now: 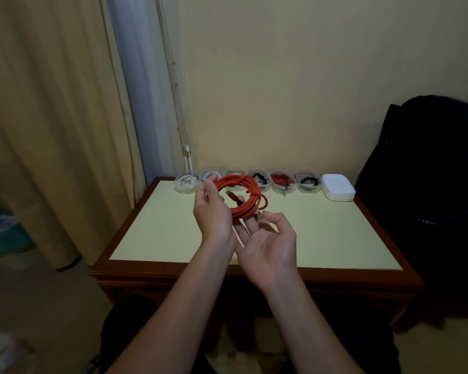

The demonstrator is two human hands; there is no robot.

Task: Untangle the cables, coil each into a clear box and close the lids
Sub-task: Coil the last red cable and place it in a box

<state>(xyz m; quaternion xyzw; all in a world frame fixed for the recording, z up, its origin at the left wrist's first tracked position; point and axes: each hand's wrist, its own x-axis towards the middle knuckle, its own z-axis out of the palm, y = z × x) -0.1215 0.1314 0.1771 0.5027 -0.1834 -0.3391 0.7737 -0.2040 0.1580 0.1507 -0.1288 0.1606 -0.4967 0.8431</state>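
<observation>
A coiled red cable (243, 197) is held up above the middle of the table (335, 238). My left hand (212, 214) grips the coil's left side, fingers curled round the loops. Just below the coil my right hand (268, 238) is palm up, with its fingers reaching under the loops and its thumb near the coil's lower right. Along the table's far edge runs a row of clear boxes: two with white cables (185, 183), one hidden behind the coil, one with a black cable (261, 179), one with a red cable (281, 180) and another with a black cable (308, 181).
A stack of white lids (338, 188) sits at the right end of the row. A dark bag or chair (430, 184) stands right of the table. Curtains hang at the left, with cords against the wall.
</observation>
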